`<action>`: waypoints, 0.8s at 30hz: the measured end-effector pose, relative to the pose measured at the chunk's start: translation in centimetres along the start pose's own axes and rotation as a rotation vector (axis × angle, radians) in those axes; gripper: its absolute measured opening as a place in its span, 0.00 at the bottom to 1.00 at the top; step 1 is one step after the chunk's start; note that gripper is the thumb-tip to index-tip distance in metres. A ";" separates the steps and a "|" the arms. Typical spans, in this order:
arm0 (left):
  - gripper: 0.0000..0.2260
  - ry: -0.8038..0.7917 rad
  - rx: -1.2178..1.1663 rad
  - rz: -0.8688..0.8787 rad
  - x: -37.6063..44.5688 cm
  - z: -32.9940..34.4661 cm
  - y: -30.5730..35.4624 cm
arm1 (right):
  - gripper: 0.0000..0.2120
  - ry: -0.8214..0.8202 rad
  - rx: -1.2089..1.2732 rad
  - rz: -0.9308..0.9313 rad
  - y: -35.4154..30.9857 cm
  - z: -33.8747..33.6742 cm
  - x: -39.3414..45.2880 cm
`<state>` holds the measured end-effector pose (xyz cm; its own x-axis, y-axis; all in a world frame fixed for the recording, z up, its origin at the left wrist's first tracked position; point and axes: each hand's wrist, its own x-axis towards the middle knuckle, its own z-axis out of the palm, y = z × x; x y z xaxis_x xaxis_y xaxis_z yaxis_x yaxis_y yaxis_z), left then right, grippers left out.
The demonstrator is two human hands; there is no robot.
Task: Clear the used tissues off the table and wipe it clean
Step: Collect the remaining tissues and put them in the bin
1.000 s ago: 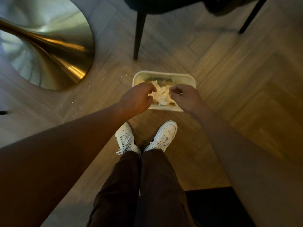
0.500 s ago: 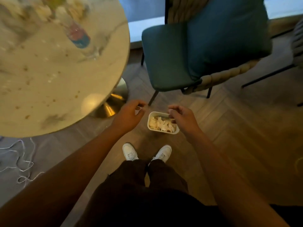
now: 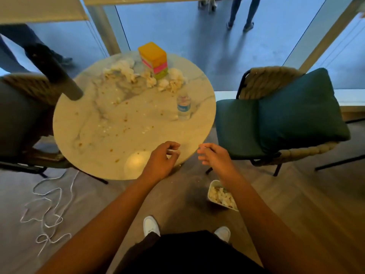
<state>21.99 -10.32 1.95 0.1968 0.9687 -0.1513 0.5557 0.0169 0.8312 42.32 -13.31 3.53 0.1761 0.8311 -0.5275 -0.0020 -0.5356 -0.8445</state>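
A round marble table (image 3: 102, 147) stands in front of me, speckled with crumbs and stains. Several crumpled used tissues (image 3: 126, 71) lie along its far side, around a colourful tissue box (image 3: 154, 59). On the floor by my right foot sits a white bin (image 3: 212, 187) with tissues in it, partly hidden by my right forearm. My left hand (image 3: 161, 161) hovers over the table's near edge, fingers loosely curled and holding nothing. My right hand (image 3: 214, 157) hangs just off the table's right edge, fingers apart and holding nothing.
A small water bottle (image 3: 184, 107) stands on the table's right side. A teal chair with a cushion (image 3: 292, 115) is at the right, another chair (image 3: 21, 107) at the left. A white cord (image 3: 49, 212) lies tangled on the floor. People's legs (image 3: 242, 12) show beyond the glass.
I have straightened up from the bin on the floor. Both hands rose from the bin to table height, and the view now takes in the whole tabletop.
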 end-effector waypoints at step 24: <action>0.07 -0.049 0.033 0.085 17.2 -15.8 -8.0 | 0.06 0.224 0.087 -0.068 -8.2 20.5 10.6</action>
<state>8.16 10.16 1.11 0.2830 0.9531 -0.1078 0.5616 -0.0735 0.8241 24.08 3.00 2.96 0.3922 0.8059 -0.4436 -0.0654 -0.4566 -0.8873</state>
